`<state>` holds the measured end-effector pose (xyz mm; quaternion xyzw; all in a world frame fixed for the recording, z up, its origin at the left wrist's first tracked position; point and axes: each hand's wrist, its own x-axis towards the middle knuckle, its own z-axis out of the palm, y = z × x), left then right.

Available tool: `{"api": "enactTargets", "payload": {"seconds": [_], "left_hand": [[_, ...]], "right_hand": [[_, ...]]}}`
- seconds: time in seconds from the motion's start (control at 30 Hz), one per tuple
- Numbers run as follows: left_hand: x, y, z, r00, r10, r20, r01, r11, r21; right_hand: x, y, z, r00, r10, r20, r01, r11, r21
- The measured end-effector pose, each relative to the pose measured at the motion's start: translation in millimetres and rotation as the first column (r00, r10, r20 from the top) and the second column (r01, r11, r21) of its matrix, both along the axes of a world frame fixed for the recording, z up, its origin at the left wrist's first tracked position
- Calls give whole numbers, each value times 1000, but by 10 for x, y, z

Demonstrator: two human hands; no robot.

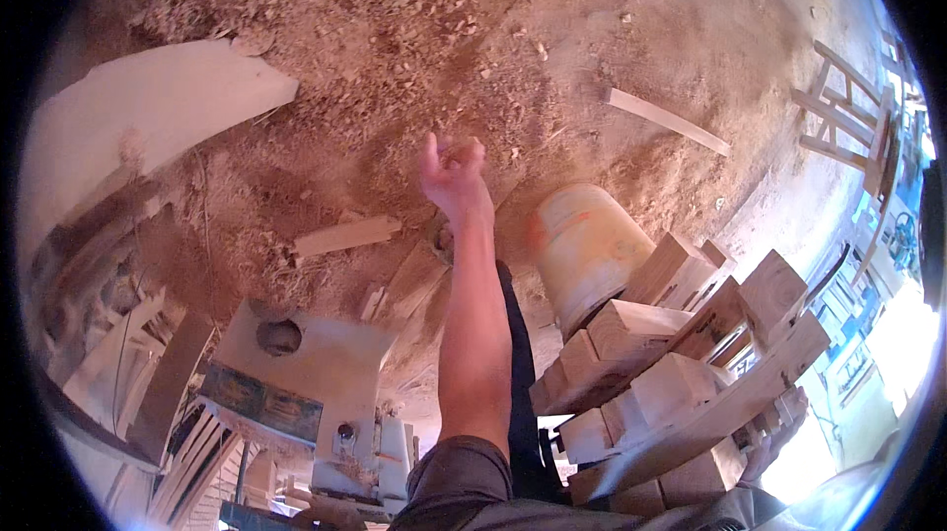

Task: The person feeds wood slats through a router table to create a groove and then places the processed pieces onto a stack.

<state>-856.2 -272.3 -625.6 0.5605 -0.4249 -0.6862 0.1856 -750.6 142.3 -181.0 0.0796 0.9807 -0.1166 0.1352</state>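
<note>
My left hand (455,176) reaches out over the dusty ground at the middle, with the bare forearm coming up from a dark short sleeve. Its fingers are loosely bent, the thumb stands apart, and nothing shows in it. A pale, stained bucket (589,240) stands to the right of this arm. Beside the bucket is a stack of thick wooden blocks (659,388) with a long beam (760,378) across it. What looks like my right hand (762,457) is at the stack's lower right side, dim and partly hidden; its fingers cannot be made out.
Wood chips and sawdust cover the ground. A large pale board (168,112) lies at the upper left, a narrow strip (669,121) at the right. A machine part with a round hole (335,358) and timber offcuts (187,452) are lower left. A wooden frame (843,117) stands far right.
</note>
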Motion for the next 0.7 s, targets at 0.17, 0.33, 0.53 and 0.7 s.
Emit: {"api": "enactTargets", "payload": {"seconds": [0.17,0.33,0.53,0.7], "left_hand": [[161,-55,235,999,1,-34,7,974,226],[221,49,308,993,-108,47,98,981,168],[404,85,823,806,-586,89,581,810,72],[1209,171,970,868,-495,-39,468,790,397]], "right_hand": [[40,9,28,1000,-1,-23,0,998,-59],[-34,-213,-33,997,-80,1,76,950,-302],[-63,-89,-26,1000,19,-22,-24,968,-250],[-13,61,-45,995,71,-65,-83,975,-207]]}}
